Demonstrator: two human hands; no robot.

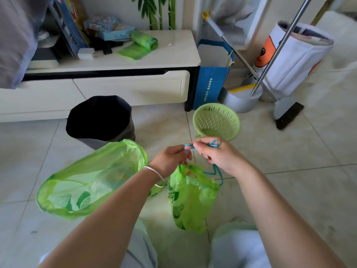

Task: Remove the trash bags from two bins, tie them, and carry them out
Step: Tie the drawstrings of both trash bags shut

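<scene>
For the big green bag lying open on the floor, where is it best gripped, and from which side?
Grip the big green bag at its open rim near the left hand, coming from above: the mouth faces that way, and a blue drawstring shows at the rim's top.

A single wide-angle camera sits on the person's head, looking forward and steeply down over both forearms to the tiled floor (289,144). It is close to the left hand (170,159) and right hand (218,153), which meet near the frame's centre. The low white cabinet (135,60) crosses the upper part, bowed by the lens. No second view overlaps it.
</scene>
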